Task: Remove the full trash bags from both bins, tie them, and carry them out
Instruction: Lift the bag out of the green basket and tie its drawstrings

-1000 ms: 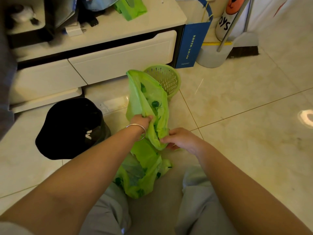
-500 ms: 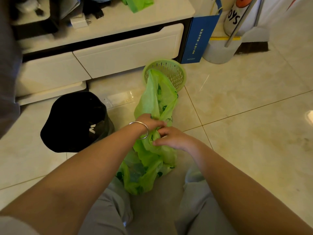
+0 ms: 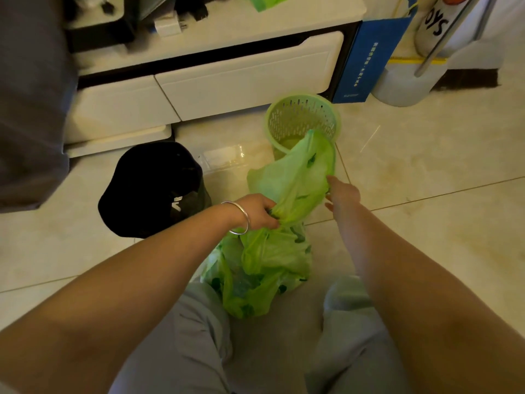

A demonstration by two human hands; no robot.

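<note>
A light green trash bag (image 3: pixel 264 268) with dark leaf prints rests on the tiled floor between my knees. My left hand (image 3: pixel 260 210), a silver bangle on its wrist, pinches the gathered neck of the bag. The bag's loose top (image 3: pixel 298 172) fans out up and to the right, and my right hand (image 3: pixel 342 193) holds its right edge. Behind it stands a small green perforated bin (image 3: pixel 302 118) with no liner in it. A black bag (image 3: pixel 150 189), bulging and unattended, sits on the floor to the left.
A white low cabinet with drawers (image 3: pixel 247 78) runs along the back, cluttered on top. A blue paper bag (image 3: pixel 369 58), a white bucket (image 3: pixel 406 86) and a broom handle (image 3: pixel 443 38) stand at the back right. Grey fabric (image 3: pixel 31 95) hangs at the left edge.
My right hand has moved from the bag's neck out to the right edge of the loose top, spreading it. The top has swung from upright to the right. The view shifted down.
</note>
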